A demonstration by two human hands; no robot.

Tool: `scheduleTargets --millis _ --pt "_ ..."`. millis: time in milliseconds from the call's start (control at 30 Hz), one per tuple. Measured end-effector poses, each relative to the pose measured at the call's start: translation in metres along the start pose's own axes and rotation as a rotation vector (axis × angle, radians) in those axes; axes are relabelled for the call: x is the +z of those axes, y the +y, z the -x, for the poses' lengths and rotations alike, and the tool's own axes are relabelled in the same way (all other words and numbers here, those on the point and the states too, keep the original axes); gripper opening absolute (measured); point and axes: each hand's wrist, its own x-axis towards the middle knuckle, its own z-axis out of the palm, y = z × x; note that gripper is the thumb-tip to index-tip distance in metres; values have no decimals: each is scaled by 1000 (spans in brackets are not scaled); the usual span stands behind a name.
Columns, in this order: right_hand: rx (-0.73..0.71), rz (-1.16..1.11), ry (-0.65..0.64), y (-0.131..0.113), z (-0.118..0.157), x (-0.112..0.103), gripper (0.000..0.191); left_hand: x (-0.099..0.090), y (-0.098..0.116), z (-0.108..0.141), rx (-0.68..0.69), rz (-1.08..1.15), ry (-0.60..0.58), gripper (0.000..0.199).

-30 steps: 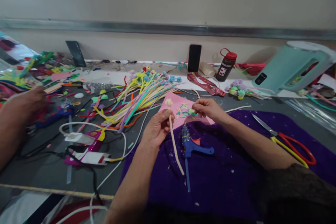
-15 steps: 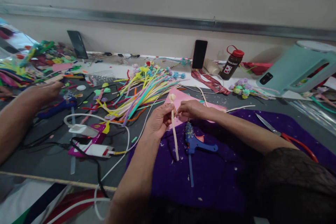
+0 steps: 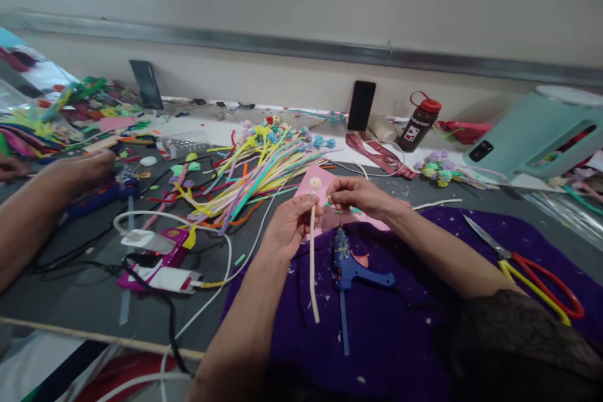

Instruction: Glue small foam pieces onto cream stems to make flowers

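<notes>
My left hand (image 3: 293, 221) pinches a cream fuzzy stem (image 3: 312, 270) just below its small round cream head (image 3: 315, 183); the stem hangs down over the purple cloth (image 3: 386, 333). Close on its right, my right hand (image 3: 351, 195) has thumb and fingers pressed together on something too small to make out. Both hands are above a pink sheet (image 3: 305, 187). A blue glue gun (image 3: 346, 264) lies on the cloth below them, its nozzle toward the hands.
Bundled coloured stems (image 3: 264, 169) lie behind my left hand. A magenta power strip (image 3: 164, 260) with cables is at left, near another person's arm (image 3: 42, 201). Scissors (image 3: 518, 264) lie at right. A phone (image 3: 361, 105), a bottle (image 3: 419, 122) and a mint container (image 3: 537, 132) stand behind.
My right hand has moved slightly up and away from the stem, widening the gap between the hands. The camera view has shifted a little, showing more of the scissors.
</notes>
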Motion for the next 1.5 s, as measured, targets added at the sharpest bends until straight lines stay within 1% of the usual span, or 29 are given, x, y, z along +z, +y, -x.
scheduleTargets --millis 33,100,167,233,300,400,533,767,933,1100,1233,1333,1500 --pt "32 -152 -3 -1 1 1 20 0 -1 -1 -8 0 2 19" --pt "63 -306 -8 -1 2 4 22 0 -3 -2 -18 2 9 20" --pt "64 -372 1 -1 1 5 23 1 -5 -3 -6 7 11 21" --pt "52 -393 8 0 -1 7 24 1 -6 -3 25 11 12 21" --pt "36 -385 13 -1 -2 9 24 3 -6 -2 41 20 15 19" --pt "7 -342 31 -3 -1 13 23 6 -6 -1 29 30 19 17" --pt "-26 -271 59 -8 1 18 23 6 -6 -1 30 -4 18 19" --pt "-83 -154 95 -8 3 19 20 6 -9 -3 1 -46 58 22" --pt "-104 -121 115 -9 5 20 22 8 -10 -3 -31 -60 63 24" --pt "-105 -83 148 -11 7 24 23 9 -13 -3 30 -88 76 24" --pt "-63 23 202 -10 8 24 22 11 -16 -3 113 -84 39 25" --pt "-21 20 178 -9 11 21 19 12 -17 -3 126 -100 -1 26" --pt "-59 -134 73 -8 16 18 16 14 -17 0 123 -101 -26 28"
